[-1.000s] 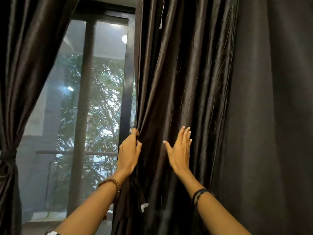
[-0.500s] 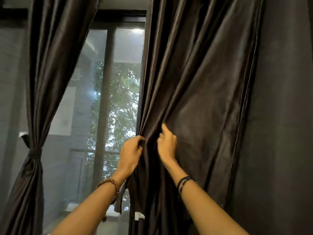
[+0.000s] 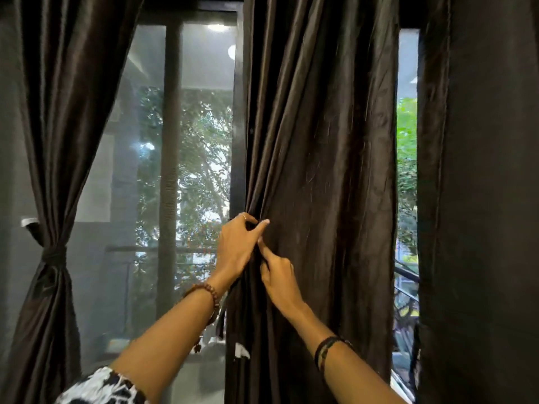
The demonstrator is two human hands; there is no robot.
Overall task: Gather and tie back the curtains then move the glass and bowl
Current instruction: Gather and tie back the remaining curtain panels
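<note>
A dark brown satin curtain (image 3: 320, 170) hangs in the middle, bunched into folds. My left hand (image 3: 236, 246) grips its left edge at mid height, fingers curled round the gathered folds. Just below and to the right, my right hand (image 3: 278, 275) pinches the same cloth, pushing folds against the left hand. At the far left another dark curtain (image 3: 64, 112) hangs tied back with a knotted band (image 3: 54, 255). A third dark panel (image 3: 481, 199) covers the right side. No glass or bowl is in sight.
Behind the curtains is a tall window (image 3: 201, 141) with a dark frame post (image 3: 172, 170) and trees outside. A narrow gap (image 3: 407, 170) between the middle and right panels shows greenery and a railing.
My right hand went from flat on the curtain to pinching its folds beside my left hand. The cloth has been pulled left, opening a gap on its right side.
</note>
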